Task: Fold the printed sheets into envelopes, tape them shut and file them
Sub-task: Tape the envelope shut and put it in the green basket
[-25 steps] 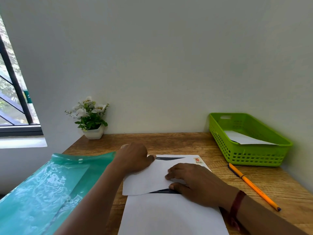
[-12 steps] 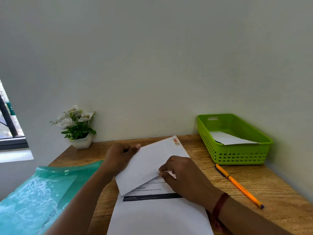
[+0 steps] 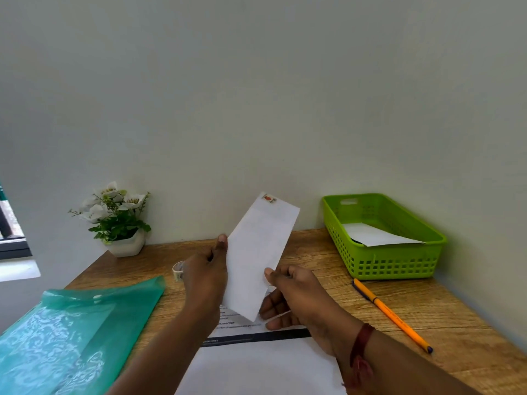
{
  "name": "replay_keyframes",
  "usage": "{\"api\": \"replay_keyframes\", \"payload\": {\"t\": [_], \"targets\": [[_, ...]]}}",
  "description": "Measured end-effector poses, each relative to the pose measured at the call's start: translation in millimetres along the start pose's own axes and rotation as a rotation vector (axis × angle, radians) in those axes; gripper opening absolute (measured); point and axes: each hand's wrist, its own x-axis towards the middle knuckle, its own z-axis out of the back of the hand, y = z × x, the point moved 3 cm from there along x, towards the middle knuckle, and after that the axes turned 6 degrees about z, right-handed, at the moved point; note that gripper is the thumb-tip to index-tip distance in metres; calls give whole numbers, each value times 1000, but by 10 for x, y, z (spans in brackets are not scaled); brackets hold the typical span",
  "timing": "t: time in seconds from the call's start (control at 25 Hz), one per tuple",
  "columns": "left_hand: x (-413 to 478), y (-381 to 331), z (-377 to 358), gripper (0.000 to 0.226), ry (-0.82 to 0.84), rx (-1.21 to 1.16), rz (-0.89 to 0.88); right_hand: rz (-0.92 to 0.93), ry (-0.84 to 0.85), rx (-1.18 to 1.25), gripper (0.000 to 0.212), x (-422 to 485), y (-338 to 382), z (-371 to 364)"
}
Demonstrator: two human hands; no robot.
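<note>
Above surface (image 3: 313,252), folded sheet (image 3: 259,252) held tilted: left grip (image 3: 205,283) pinching long edge, right grip (image 3: 293,297) pinching lower end. Advice: hold flaps tight, free one grip for tape roll (image 3: 178,270) nearby.

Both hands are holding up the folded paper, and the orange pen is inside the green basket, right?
Not quite. The pen isn't inside the basket; the head view shows it lying on the table beside it. The left hand and right hand do hold up the folded paper.
</note>
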Motion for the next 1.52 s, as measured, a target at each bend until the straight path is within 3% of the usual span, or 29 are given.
{"api": "replay_keyframes", "payload": {"t": [0.16, 0.32, 0.52, 0.76, 0.88, 1.04, 1.24, 1.52], "targets": [[-80, 29, -89, 44, 17, 124, -42, 40, -65, 19, 19, -4, 19, 25], [-161, 14, -161, 38, 108, 304, -116, 142, -200, -167, 21, 45, 118, 205], [-287, -62, -240, 24, 232, 332, -160, 324, -344, -360, 19, 42, 310, 381], [-455, -270, -287, 13, 166, 384, -293, 392, -444, -292, 16, -34, 413, 418], [-526, -421, -375, 12, 173, 411, -386, 597, -548, -539, 20, -61, 599, 528], [-532, -573, -635, 15, 241, 377, -317, 644, -705, -602, 24, -70, 787, 832], [-569, -690, -1089, 35, 211, 312, -280, 573, -775, -461, 25, -30, 898, 1251], [-631, -748, -1745, 33, 292, 179, -48, 474, -910, -466, 16, -116, 1017, 1796]]}}
